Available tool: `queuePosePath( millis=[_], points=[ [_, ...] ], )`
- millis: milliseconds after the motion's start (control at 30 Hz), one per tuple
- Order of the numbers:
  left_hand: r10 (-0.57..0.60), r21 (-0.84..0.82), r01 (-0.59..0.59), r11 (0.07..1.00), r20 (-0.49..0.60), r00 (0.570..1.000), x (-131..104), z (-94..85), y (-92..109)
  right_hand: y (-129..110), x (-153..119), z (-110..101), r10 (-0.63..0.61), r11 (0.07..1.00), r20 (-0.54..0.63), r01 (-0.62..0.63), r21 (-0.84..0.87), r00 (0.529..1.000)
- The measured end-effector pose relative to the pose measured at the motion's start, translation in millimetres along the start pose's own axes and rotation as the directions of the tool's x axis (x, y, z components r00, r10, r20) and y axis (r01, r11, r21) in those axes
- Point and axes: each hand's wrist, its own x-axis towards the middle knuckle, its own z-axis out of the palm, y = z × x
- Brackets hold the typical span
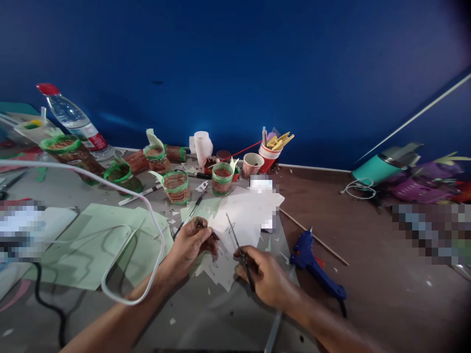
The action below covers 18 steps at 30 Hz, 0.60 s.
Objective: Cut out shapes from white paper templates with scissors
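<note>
My left hand [196, 238] is closed in a pinch over the white paper [243, 211]. Whatever lies between its fingertips is too small or hidden to name. To the right, my right hand [261, 274] grips a pair of dark, slim scissors [235, 238], their tip pointing up and away over the paper. Dark smudges mark the fingers of both hands. Pen-like lines show on the paper near the scissors' tip. Around the hands lie small paper scraps [209, 267], and a black pen [196, 206] rests just beyond my left hand.
Several brown cups with green rims [176, 189] stand behind the hands, near a paper cup [252, 165] and a red cup of tools [270, 157]. A blue glue gun [312, 260] and a wooden stick [327, 247] lie right. Left are green paper [81, 245], a white cable [156, 220] and a bottle [79, 122].
</note>
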Motion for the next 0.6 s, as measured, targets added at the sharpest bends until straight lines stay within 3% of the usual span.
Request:
queuePosePath(
  millis=[100, 200, 367, 600],
  points=[
    [0.052, -0.048, -0.054, 0.997, -0.034, 0.998, 1.0, -1.7, 0.6, -5.8, 0.0, -7.7, -0.03, 0.95, 0.019, 0.023, 0.31, 0.999],
    [0.056, -0.102, -0.063, 0.993, -0.077, 0.996, 2.4, -5.3, -0.6, -10.6, 0.7, -13.6, -0.05, 0.906, 0.024, 0.035, 0.422, 0.998],
    [0.038, -0.202, -0.044, 0.978, -0.037, 0.999, 4.5, -10.2, -3.6, -10.3, 2.4, -13.9, -0.045, 0.905, 0.038, 0.025, 0.425, 0.998],
    [0.06, -0.153, -0.055, 0.987, 0.03, 0.998, 4.6, -9.2, -4.1, -11.8, 2.1, -11.1, 0.022, 0.93, 0.104, -0.058, 0.363, 0.994]
  ],
)
